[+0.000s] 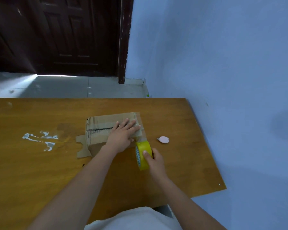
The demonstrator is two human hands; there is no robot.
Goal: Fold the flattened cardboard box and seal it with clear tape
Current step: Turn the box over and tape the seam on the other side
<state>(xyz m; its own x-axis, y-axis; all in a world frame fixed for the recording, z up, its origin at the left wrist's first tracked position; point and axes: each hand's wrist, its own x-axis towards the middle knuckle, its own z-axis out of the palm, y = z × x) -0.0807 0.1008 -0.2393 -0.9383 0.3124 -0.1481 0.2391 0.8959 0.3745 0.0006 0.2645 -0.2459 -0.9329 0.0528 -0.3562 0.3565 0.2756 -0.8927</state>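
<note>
A folded cardboard box point(100, 130) stands in the middle of the wooden table point(40, 163), its top flaps closed with a dark seam along them. Loose flaps stick out at its lower left. My left hand point(123, 135) lies flat with straight fingers on the right part of the box top, pressing it down. My right hand point(154, 161) grips a yellowish roll of clear tape point(143, 155) just right of the box's near corner. A strip of tape runs from the roll up to the box's right edge.
A small pink oval cutter point(164, 139) lies on the table right of the box. White tape residue point(40, 141) marks the table at the left. A blue wall point(223, 63) borders the table's right side, and a dark door point(65, 35) stands beyond.
</note>
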